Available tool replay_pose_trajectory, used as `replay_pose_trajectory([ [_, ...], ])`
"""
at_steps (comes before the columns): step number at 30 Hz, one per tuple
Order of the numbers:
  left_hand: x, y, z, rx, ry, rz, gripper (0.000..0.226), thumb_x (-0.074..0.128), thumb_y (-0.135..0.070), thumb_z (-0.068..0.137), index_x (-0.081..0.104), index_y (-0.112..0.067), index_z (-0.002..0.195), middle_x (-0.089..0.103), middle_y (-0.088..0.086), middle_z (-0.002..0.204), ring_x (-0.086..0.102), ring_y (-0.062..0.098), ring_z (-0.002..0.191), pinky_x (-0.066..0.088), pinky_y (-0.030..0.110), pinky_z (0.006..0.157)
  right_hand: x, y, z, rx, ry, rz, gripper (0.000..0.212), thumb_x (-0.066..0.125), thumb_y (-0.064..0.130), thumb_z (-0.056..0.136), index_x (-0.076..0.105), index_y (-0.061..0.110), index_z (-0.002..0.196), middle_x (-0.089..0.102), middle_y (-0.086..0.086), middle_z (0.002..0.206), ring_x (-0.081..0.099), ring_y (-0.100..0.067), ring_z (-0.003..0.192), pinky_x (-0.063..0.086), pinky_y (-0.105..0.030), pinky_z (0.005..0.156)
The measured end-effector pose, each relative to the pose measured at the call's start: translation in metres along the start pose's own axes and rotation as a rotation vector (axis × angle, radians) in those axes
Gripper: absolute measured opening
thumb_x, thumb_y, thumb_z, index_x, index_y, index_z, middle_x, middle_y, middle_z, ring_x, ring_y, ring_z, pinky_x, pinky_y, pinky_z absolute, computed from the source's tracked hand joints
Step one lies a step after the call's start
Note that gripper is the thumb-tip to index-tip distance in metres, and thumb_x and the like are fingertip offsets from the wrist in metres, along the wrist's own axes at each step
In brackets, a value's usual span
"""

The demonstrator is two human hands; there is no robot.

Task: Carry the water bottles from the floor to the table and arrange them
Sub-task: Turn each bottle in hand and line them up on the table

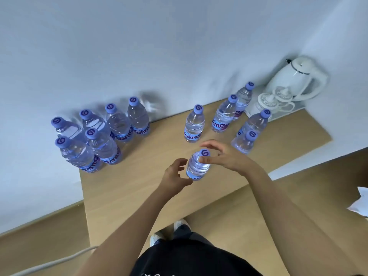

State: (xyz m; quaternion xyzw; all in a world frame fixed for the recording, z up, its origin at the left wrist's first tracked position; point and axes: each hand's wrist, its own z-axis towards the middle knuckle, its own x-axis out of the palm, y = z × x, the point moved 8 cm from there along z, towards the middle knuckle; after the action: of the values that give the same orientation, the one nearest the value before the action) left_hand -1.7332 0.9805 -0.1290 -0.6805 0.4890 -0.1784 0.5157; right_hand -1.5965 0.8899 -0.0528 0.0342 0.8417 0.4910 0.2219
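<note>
One clear water bottle with a purple cap [198, 166] stands upright near the middle of the wooden table [139, 186]. My left hand [175, 174] sits at its left side, fingers loosely curled and fingertips and thumb just meeting the plastic. My right hand [225, 156] arches over it from the right; the thumb touches the bottle's neck and the fingers spread clear of the cap. Several more bottles [103, 144] stand grouped at the table's back left. Several others [195, 124] stand at the back right.
A white kettle [294, 78] and two white lidded jars [268, 102] on a pale tray fill the table's back right corner against the wall. A grey cable [49, 263] lies on the floor at lower left. White paper [360, 202] shows at the right edge.
</note>
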Motion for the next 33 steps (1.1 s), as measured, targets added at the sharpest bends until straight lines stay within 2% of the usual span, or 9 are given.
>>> replay_pose_trajectory([
  [6,0.007,0.005,-0.001,-0.011,0.015,0.044,0.064,0.078,-0.001,0.074,0.051,-0.010,0.131,0.057,0.000,0.127,0.054,0.017,0.112,0.042,0.023,0.082,0.027,-0.035,0.010,-0.012,-0.161,0.171,0.053,0.091,0.030,0.064,0.063,0.023,0.109,0.070,0.005,0.102,0.065,-0.007,0.095,0.054,-0.027,0.089],
  [12,-0.010,0.005,-0.009,-0.030,0.001,0.060,0.071,0.081,-0.004,0.072,0.048,-0.012,0.134,0.053,-0.001,0.132,0.051,0.014,0.113,0.041,0.023,0.084,0.031,-0.021,0.021,-0.053,-0.248,0.179,0.026,0.084,0.011,0.072,0.066,0.018,0.089,0.067,0.017,0.076,0.063,-0.005,0.079,0.051,-0.013,0.073],
  [16,-0.021,-0.014,-0.015,0.001,0.027,0.025,0.075,0.088,-0.012,0.067,0.051,-0.017,0.131,0.059,-0.005,0.127,0.054,0.016,0.114,0.046,0.025,0.089,0.022,0.025,0.018,-0.142,-0.198,0.159,0.009,0.077,0.018,0.074,0.068,0.018,0.074,0.071,0.000,0.079,0.066,-0.008,0.078,0.052,-0.024,0.077],
  [18,-0.022,-0.033,-0.020,0.034,0.073,-0.043,0.070,0.090,-0.012,0.064,0.056,-0.021,0.125,0.066,-0.005,0.117,0.059,0.017,0.110,0.053,0.032,0.091,0.016,0.055,0.017,-0.195,-0.164,0.167,0.012,0.078,0.023,0.073,0.070,0.014,0.074,0.072,0.001,0.080,0.067,-0.007,0.079,0.052,-0.019,0.076],
  [20,-0.027,-0.056,-0.025,0.083,0.094,-0.102,0.063,0.089,-0.010,0.063,0.059,-0.022,0.118,0.070,-0.003,0.106,0.064,0.015,0.100,0.058,0.032,0.082,0.010,0.085,0.018,-0.224,-0.145,0.200,0.018,0.079,0.027,0.071,0.070,0.011,0.074,0.070,0.004,0.075,0.066,-0.006,0.075,0.050,-0.014,0.071],
  [22,-0.034,-0.083,-0.030,0.147,0.110,-0.162,0.055,0.087,-0.006,0.064,0.059,-0.018,0.110,0.071,0.001,0.090,0.067,0.013,0.075,0.056,0.026,0.061,0.005,0.113,0.020,-0.254,-0.137,0.238,0.018,0.077,0.026,0.069,0.070,0.010,0.072,0.069,0.002,0.071,0.066,-0.009,0.069,0.049,-0.015,0.065],
  [25,-0.039,-0.119,-0.036,0.252,0.154,-0.228,0.036,0.076,0.001,0.070,0.056,-0.004,0.100,0.061,0.022,0.069,0.048,0.026,0.048,0.041,0.027,0.047,-0.003,0.148,0.022,-0.306,-0.157,0.303,0.025,0.075,0.026,0.066,0.067,0.003,0.075,0.068,-0.006,0.071,0.066,-0.012,0.067,0.051,-0.020,0.063],
  [28,-0.056,-0.140,-0.038,0.320,0.030,-0.273,0.037,0.076,-0.001,0.068,0.058,-0.015,0.097,0.059,0.029,0.073,0.049,0.024,0.053,0.043,0.031,0.045,-0.008,0.171,0.022,-0.323,-0.187,0.341,0.028,0.075,0.031,0.063,0.067,0.009,0.078,0.070,-0.011,0.078,0.067,-0.019,0.075,0.052,-0.031,0.071],
  [33,-0.087,-0.138,-0.036,0.278,-0.307,-0.199,0.048,0.083,-0.017,0.055,0.055,-0.027,0.093,0.068,0.008,0.074,0.061,0.023,0.058,0.053,0.039,0.049,-0.005,0.190,0.020,-0.345,-0.354,0.391,0.032,0.083,0.031,0.073,0.063,0.014,0.091,0.066,0.007,0.077,0.067,-0.011,0.074,0.055,-0.030,0.072],
])
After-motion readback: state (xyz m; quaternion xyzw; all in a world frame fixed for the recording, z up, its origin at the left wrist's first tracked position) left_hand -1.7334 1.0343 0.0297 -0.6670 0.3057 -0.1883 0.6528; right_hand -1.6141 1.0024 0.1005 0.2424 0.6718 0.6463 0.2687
